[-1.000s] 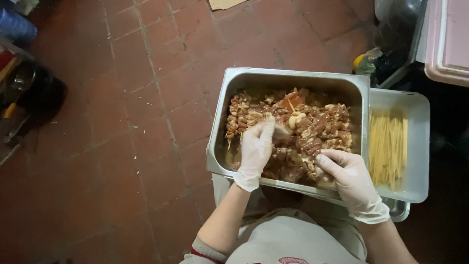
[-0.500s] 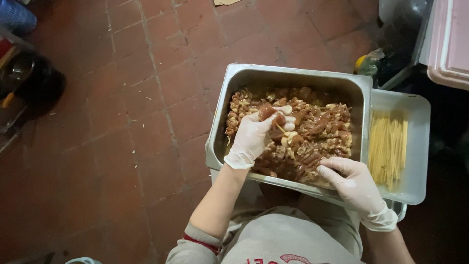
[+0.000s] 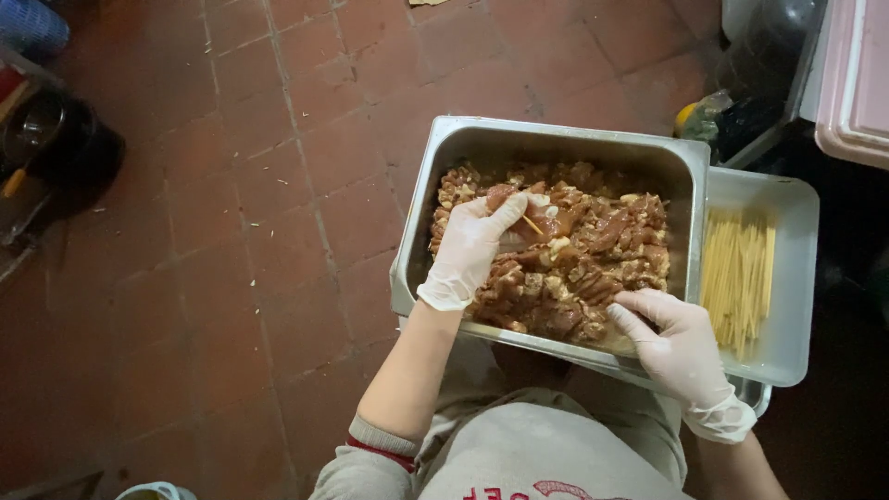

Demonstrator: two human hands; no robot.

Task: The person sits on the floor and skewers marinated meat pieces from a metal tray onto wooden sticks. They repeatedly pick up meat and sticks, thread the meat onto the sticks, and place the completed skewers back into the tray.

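Meat being threaded onto a skewer over a full pan

A piece of meat (image 3: 503,197) is pinched on a wooden skewer (image 3: 532,225) by the gloved left hand (image 3: 472,245), at 12 o'clock in the steel pan (image 3: 556,139). The gloved right hand (image 3: 671,338) is rested at 5 o'clock, fingers loosely curled into the marinated meat (image 3: 593,268). Most meat lies loose; many bare skewers (image 3: 736,278) are left in the white tray (image 3: 787,352) at 3 o'clock.
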